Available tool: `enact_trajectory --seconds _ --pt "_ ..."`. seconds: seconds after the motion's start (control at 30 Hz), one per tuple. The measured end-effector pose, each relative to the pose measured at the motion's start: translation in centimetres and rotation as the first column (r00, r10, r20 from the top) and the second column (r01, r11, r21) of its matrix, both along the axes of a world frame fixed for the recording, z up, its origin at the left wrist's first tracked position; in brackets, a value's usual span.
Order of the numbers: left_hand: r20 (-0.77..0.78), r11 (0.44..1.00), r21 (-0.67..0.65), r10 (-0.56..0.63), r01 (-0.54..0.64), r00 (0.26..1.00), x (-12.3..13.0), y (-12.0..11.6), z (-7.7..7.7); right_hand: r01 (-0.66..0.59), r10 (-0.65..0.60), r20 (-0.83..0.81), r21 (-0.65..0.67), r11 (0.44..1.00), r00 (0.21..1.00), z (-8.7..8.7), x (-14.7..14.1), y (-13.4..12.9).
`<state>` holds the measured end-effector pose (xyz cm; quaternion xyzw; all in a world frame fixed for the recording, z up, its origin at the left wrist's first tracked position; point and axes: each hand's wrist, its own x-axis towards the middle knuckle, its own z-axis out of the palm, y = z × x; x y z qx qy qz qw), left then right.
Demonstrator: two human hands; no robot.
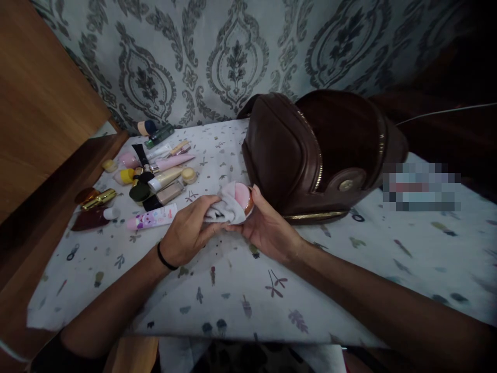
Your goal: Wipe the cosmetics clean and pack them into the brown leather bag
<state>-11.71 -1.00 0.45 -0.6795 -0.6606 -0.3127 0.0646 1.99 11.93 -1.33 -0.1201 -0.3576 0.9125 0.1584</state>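
Between my hands, over the middle of the table, is a round pink container with a copper-coloured rim (243,197). My right hand (269,225) grips its right side, thumb on the rim. A grey-white cloth (223,206) is bunched in my left hand (190,223) and pressed against the container's left side. What exactly the container holds I cannot make out. Just left of my left hand lies a white and pink tube (153,216) with purple print. Behind my right hand stands a brown leather bag (279,145) with gold zips.
Several cosmetics, among them a pink tube (174,162), a small yellow jar (189,175), a gold lipstick tube (99,198) and a dark red bottle (93,218), lie at the left. A wooden panel (46,77) borders that side. A blurred-out item (421,187) lies at the right.
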Motion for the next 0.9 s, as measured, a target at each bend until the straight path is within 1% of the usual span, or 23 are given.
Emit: enact_trajectory --seconds 0.07,0.17,0.4,0.5,0.6,0.7,0.8,0.9 --pt "0.023 1.000 -0.017 0.018 -0.017 1.000 -0.02 0.03 -0.11 0.012 -0.012 -0.009 0.009 1.000 1.000 -0.13 -0.04 -0.06" --pt "0.064 0.999 -0.002 0.033 -0.033 0.997 -0.12 0.11 -0.23 0.009 -0.009 -0.010 0.015 1.000 1.000 -0.16 -0.05 -0.16" --pt "0.234 0.995 0.012 0.094 -0.099 0.968 -0.30 0.12 -0.27 -0.007 0.007 -0.001 0.009 1.000 1.000 -0.19 0.04 0.06" --pt "0.262 0.994 0.019 0.102 -0.111 0.960 -0.32 0.09 -0.29 -0.004 0.004 0.001 0.006 1.000 1.000 -0.15 0.11 0.11" --pt "0.240 0.993 0.060 0.082 -0.099 0.967 -0.28 0.04 -0.27 0.006 -0.006 0.010 -0.004 1.000 1.000 0.03 0.19 0.06" --pt "0.171 0.992 0.099 0.058 -0.076 0.984 -0.11 0.00 -0.22 0.020 -0.019 0.006 -0.011 1.000 1.000 0.13 0.22 -0.02" --pt "0.068 0.990 0.141 0.006 -0.016 0.998 0.16 0.02 -0.21 0.040 -0.039 0.010 -0.021 0.999 0.999 0.05 0.20 -0.14" --pt "-0.006 0.981 0.190 -0.038 0.039 0.999 0.40 0.06 -0.26 0.051 -0.051 0.033 0.008 0.999 0.998 -0.10 0.17 -0.28"
